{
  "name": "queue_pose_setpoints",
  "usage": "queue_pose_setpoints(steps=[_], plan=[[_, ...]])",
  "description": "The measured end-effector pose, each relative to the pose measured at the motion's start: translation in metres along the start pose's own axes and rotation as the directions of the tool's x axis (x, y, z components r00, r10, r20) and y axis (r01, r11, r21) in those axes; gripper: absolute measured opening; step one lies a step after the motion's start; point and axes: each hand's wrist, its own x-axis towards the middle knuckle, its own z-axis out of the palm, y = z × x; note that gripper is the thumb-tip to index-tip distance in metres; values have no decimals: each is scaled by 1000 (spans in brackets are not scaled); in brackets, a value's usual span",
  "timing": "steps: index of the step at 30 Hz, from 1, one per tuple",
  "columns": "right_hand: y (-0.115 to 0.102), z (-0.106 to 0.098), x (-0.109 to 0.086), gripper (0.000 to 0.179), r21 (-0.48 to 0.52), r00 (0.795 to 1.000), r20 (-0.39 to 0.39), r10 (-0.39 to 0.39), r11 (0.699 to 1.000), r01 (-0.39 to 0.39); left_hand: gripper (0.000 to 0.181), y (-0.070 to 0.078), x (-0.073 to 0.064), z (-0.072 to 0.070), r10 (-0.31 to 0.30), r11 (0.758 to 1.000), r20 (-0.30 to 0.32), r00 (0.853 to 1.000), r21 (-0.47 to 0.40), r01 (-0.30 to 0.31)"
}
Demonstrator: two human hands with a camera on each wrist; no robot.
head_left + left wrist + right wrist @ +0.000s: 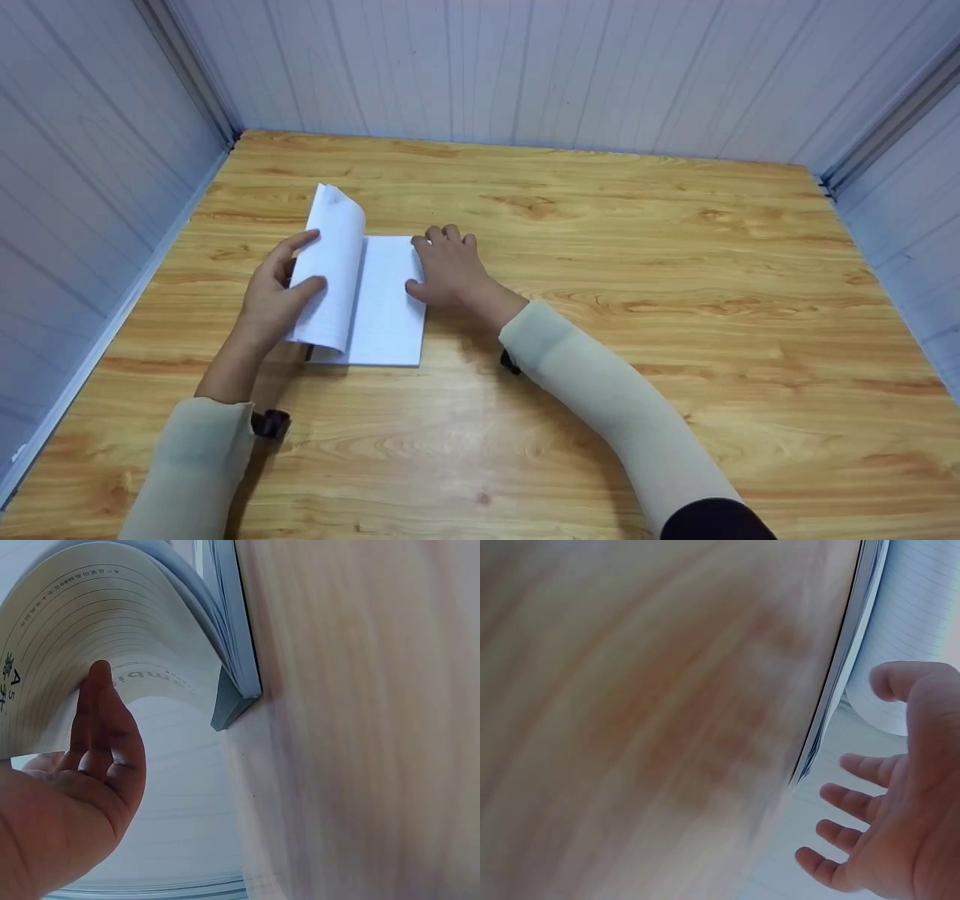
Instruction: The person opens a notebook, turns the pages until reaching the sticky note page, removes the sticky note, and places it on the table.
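A lined notebook [388, 319] lies open on the wooden table. My left hand [271, 298] pinches its lifted cover and a bundle of pages [334, 251], thumb on the page side and fingers behind. In the left wrist view, the curved cream cover [112, 615] shows printed lines and lettering, and a dark binding strip [234, 701] runs along the spine end. My right hand [450, 268] is at the notebook's right edge, fingers spread and slightly bent, thumb over the page's border. The right wrist view shows its fingers [844, 799] apart with nothing between them.
The wood-grain table [637, 300] extends right and toward the front. Pale panelled walls [487, 75] enclose it at the back and both sides. A small dark device [270, 424] sits at the left wrist, another [509, 363] under the right cuff.
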Motion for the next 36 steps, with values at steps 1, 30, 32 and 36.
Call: queue_pose_setpoints(steps=[1,30,32,36], plan=[[0,0,0,66,-5,1000,8,6,1000,-5,55,0,0,0,-3,1000,-2,1000,5,3],[0,4,0,68,-42,992,120,26,999,-21,44,3,-1,-1,-51,996,3,999,-73,51],[0,4,0,69,-27,991,132,22,999,-19,43,2,-1,-1,-35,997,-6,999,-76,34],[1,4,0,69,-14,989,144,13,1000,-11,43,1,0,-1,-29,997,-7,1000,-72,29]])
